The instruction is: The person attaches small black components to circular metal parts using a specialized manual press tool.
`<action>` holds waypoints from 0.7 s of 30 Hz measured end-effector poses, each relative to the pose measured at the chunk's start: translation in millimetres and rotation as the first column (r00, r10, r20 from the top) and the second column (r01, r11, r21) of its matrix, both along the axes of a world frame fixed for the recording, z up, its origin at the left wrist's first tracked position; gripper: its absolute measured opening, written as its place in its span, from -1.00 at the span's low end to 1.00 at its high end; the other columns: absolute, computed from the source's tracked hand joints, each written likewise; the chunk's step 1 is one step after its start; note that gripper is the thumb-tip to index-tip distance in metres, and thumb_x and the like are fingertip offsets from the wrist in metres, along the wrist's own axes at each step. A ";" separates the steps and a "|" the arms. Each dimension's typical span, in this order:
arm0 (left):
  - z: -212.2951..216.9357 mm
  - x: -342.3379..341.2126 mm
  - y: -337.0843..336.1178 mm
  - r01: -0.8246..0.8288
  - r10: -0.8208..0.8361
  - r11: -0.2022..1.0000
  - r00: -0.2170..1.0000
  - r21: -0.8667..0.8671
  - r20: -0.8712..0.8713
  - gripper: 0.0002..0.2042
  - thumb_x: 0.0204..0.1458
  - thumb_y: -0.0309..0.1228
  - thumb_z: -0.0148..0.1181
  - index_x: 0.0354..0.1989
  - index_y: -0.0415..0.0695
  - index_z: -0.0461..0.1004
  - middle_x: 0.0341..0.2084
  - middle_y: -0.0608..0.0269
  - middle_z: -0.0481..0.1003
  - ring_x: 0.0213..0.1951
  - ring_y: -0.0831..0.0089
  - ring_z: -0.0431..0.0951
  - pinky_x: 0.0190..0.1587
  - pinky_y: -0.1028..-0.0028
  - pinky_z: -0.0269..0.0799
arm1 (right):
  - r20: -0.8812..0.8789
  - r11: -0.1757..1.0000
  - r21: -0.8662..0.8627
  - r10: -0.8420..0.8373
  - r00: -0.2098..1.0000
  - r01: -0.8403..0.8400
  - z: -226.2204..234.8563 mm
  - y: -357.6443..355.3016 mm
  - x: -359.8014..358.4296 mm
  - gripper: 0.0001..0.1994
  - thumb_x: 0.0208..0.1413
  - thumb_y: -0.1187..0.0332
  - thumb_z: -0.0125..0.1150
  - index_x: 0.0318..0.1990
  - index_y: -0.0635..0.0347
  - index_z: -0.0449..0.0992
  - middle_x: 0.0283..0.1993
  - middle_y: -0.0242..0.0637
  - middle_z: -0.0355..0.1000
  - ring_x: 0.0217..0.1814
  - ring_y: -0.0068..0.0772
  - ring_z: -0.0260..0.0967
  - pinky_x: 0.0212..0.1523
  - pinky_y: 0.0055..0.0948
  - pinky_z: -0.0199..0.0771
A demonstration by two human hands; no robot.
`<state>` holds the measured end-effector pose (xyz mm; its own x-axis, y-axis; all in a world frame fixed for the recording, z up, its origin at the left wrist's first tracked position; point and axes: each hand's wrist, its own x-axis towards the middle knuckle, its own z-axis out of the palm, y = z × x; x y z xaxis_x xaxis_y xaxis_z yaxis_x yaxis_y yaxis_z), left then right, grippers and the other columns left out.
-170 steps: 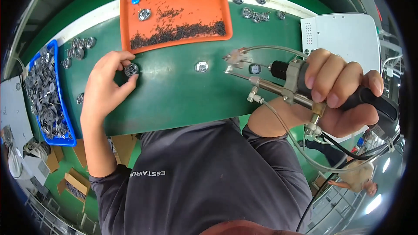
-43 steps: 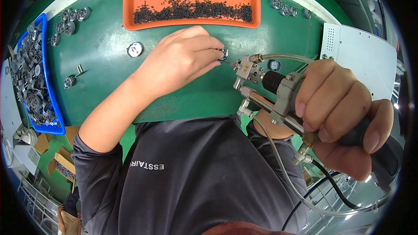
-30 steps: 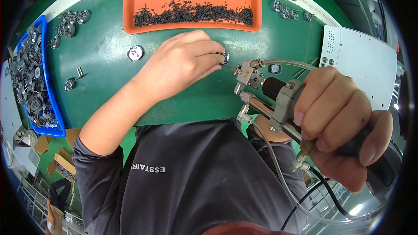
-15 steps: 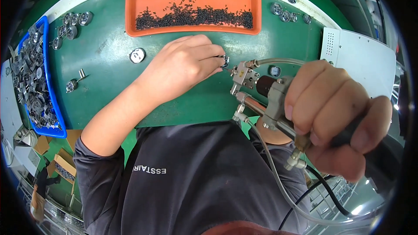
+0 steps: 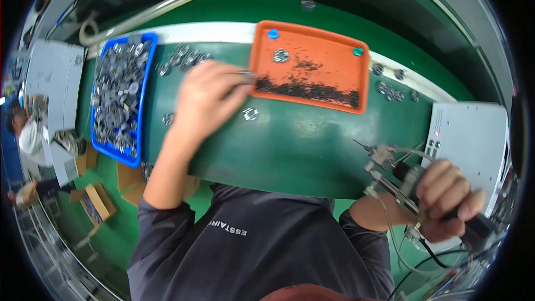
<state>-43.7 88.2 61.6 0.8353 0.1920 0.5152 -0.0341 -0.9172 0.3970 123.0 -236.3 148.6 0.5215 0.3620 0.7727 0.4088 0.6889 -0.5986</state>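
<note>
Reaching toward the orange tray (image 5: 312,39) at upper centre

Left hand (image 5: 209,97) pinches a small metal part at the tray's edge; right hand (image 5: 446,198) grips the screwdriver tool (image 5: 401,175), idle; blue bin (image 5: 142,106) is full.

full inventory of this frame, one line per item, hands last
orange tray: one, orange, far centre of the bench, a band of small dark parts in it
blue bin: one, blue, far left, heaped with grey metal parts
loose round metal part: one, silver, on the bench just in front of the tray
green bench top: one, green, spans the view
grey control box: one, light grey, right of the bench
powered driver tool: one, metal and black, hoses and cable attached, near right
left hand: fingertips pinching something small at the tray's left edge
right hand: gripping the driver tool
</note>
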 end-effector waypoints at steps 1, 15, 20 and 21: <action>-7.7 -15.2 18.9 -0.092 0.095 0.995 0.993 0.047 -0.074 -0.90 -0.08 -0.49 0.45 -0.39 -0.16 0.66 -0.29 0.19 0.67 -0.22 0.19 0.64 -0.10 0.22 0.53 | -0.012 1.000 0.000 0.020 1.000 -0.020 -3.1 7.7 1.8 -0.68 0.29 0.11 0.35 -0.13 0.01 0.32 -0.54 -0.53 0.38 -0.63 -0.59 0.33 -0.58 -0.57 0.38; -14.7 150.1 57.5 0.210 -0.210 0.978 0.976 -0.013 -0.052 -0.80 0.11 -0.39 0.28 -0.13 -0.16 0.66 0.06 0.01 0.56 0.14 0.03 0.54 0.23 0.19 0.44 | 0.021 0.996 0.032 0.084 0.996 -0.085 -9.2 4.9 7.1 -0.68 0.33 0.16 0.31 -0.02 0.05 0.30 -0.54 -0.50 0.36 -0.63 -0.56 0.37 -0.60 -0.56 0.41; -46.0 231.8 58.1 0.286 -0.321 0.942 0.920 -0.176 -0.224 -0.78 0.08 -0.41 0.33 -0.10 -0.17 0.69 0.01 0.03 0.61 0.06 0.07 0.60 0.17 0.23 0.51 | 0.026 0.994 0.031 0.102 0.994 -0.103 -7.5 4.0 7.5 -0.67 0.34 0.16 0.30 0.03 0.05 0.30 -0.53 -0.50 0.37 -0.62 -0.55 0.35 -0.59 -0.53 0.40; -54.8 238.3 62.2 0.324 -0.335 0.942 0.927 -0.087 -0.168 -0.77 0.06 -0.42 0.35 -0.11 -0.19 0.70 -0.09 0.05 0.64 -0.03 0.09 0.65 0.11 0.26 0.54 | 0.018 0.995 0.014 0.093 0.995 -0.094 -6.4 6.2 7.0 -0.67 0.34 0.16 0.30 0.03 0.05 0.30 -0.53 -0.50 0.37 -0.62 -0.55 0.35 -0.59 -0.53 0.40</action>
